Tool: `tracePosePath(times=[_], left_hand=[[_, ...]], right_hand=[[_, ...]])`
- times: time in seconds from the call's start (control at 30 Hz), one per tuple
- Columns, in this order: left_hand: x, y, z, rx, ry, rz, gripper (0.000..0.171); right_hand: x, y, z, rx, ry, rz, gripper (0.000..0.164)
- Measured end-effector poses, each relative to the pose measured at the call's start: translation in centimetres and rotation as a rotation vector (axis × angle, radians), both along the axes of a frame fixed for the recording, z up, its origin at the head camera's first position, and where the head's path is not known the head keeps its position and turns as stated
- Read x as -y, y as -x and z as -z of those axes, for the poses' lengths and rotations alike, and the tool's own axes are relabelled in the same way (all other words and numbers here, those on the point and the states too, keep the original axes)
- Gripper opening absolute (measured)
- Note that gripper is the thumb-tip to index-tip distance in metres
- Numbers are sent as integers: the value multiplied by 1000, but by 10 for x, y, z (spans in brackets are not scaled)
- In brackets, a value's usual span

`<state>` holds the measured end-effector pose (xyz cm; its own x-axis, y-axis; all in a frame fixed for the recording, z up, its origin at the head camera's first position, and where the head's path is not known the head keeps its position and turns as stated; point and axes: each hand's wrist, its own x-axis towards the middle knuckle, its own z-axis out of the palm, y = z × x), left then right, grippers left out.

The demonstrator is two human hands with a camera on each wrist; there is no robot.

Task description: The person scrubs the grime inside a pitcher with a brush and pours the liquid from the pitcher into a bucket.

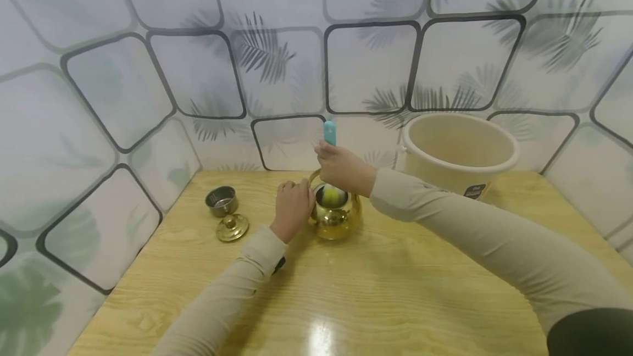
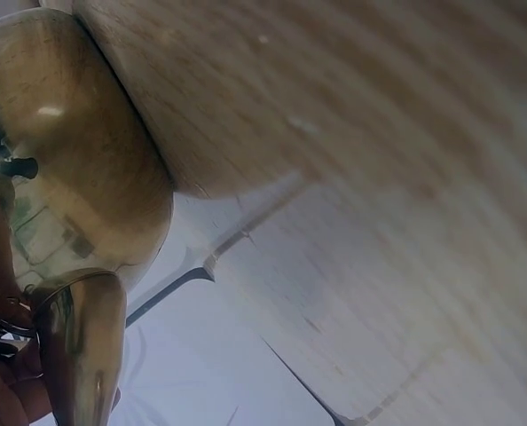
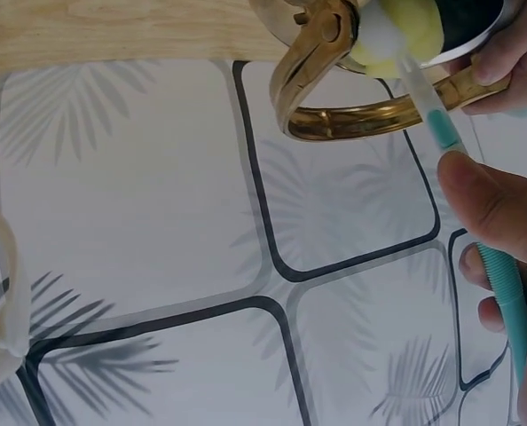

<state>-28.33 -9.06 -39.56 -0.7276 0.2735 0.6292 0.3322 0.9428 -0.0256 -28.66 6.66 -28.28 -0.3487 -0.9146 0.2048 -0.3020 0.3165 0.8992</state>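
Observation:
A shiny gold kettle (image 1: 336,229) stands lidless on the wooden table. My left hand (image 1: 293,205) grips it at its left side, with fingers beside the spout (image 2: 82,355) in the left wrist view. Above the mouth, my right hand (image 1: 343,166) holds a sponge brush by its teal handle (image 1: 329,132). The brush slants down, its yellow and white sponge head (image 3: 414,31) in the kettle's opening. The kettle's arched handle (image 3: 361,122) stands up beside the brush. The lower end of the sponge is hidden inside the kettle.
Left of the kettle lie its gold lid (image 1: 231,228) and a metal strainer cup (image 1: 221,207) on the table (image 1: 376,290). A large cream bucket (image 1: 460,144) stands at the back right, partly behind my right sleeve. A patterned wall (image 1: 292,144) borders the table.

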Motion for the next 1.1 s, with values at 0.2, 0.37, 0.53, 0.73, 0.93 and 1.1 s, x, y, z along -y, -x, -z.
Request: tracePosePath(times=[0.2, 0.37, 0.53, 0.73, 0.93, 1.1], left_hand=[[-1, 0, 0, -18, -6, -6, 19], [0, -1, 0, -5, 5, -25, 19], [-1, -2, 0, 8, 17, -40, 18], [-1, -1, 0, 23, 22, -34, 20], [-1, -1, 0, 23, 22, -30, 18], [-1, -1, -1, 33, 3, -20, 17]], right_hand=[[0, -6, -3, 27, -13, 1, 10], [-1, -11, -7, 98, -36, 41, 6], [-1, -16, -13, 178, -46, 84, 4], [0, -20, -16, 228, -18, 46, 5], [2, -21, -16, 215, -16, 47, 7], [3, -19, -15, 214, 12, 32, 9]])
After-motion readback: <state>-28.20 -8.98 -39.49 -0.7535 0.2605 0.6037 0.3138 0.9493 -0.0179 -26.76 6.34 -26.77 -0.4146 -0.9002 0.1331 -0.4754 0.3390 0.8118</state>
